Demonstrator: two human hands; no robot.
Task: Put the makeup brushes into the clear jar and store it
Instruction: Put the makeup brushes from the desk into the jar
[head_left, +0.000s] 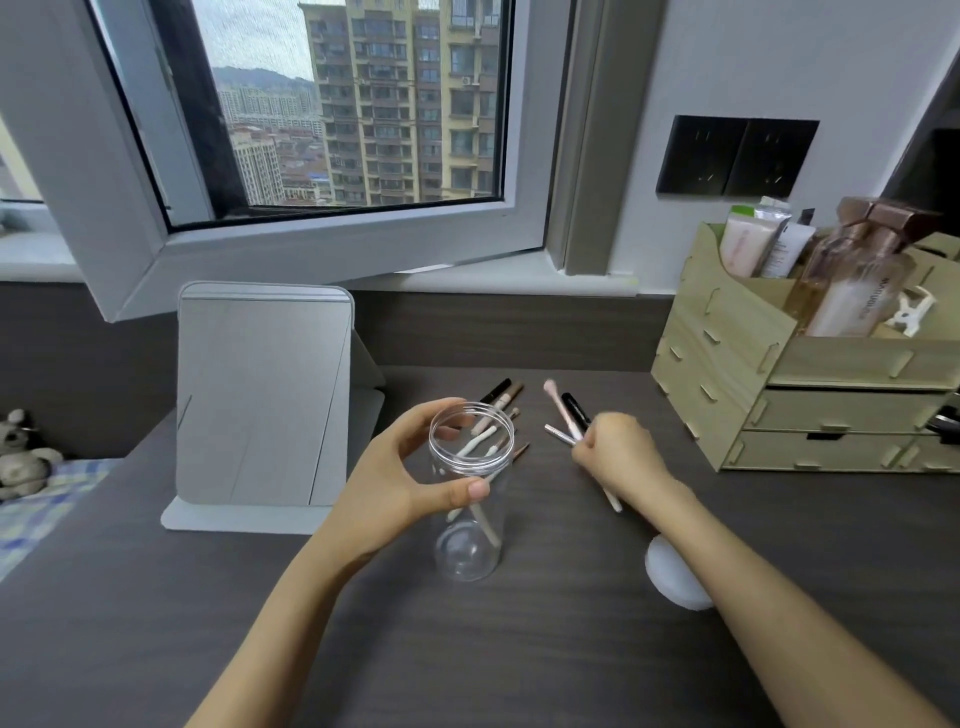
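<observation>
Clear jar (470, 499) stands upright on the dark counter (571, 649) below a window (358, 104), mouth up, left hand (400, 480) grip clamped around it; right hand (621, 457) grip closed on makeup brushes (563, 413) pointing away.

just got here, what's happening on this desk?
A person is loading makeup brushes into a clear jar on the dark desk. The left hand steadies the open jar near its rim. The right hand holds a bunch of brushes beside it, not yet over the mouth. More brushes lie on the desk behind the jar. A white lid sits under the right forearm.
</observation>
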